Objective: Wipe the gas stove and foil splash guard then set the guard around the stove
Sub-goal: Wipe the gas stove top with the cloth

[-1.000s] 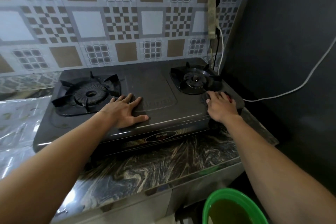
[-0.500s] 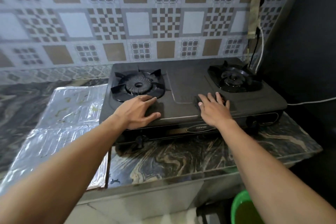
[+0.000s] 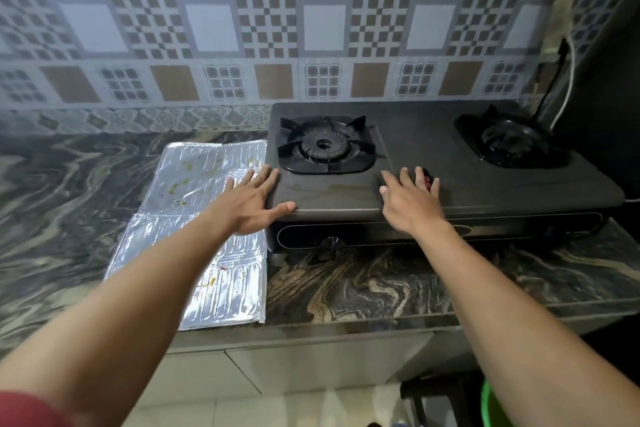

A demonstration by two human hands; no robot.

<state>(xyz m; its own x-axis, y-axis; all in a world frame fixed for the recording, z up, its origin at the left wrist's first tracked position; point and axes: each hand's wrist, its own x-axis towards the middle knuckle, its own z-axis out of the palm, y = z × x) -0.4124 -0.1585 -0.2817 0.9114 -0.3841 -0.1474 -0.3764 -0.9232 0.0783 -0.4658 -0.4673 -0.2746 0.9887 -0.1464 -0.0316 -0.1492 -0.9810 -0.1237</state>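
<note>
On the gas stove (image 3: 433, 149), left hand (image 3: 249, 204) lies spread at its corner; right hand (image 3: 412, 201) presses flat, fingers apart.

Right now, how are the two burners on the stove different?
The left burner shows a ridged ring with a hole in the middle; the right burner looks darker and blurrier. The left burner sits nearest the foil splash guard; the right burner sits nearest the white cable. Both are black, unlit, and set in the same gas stove.
</note>
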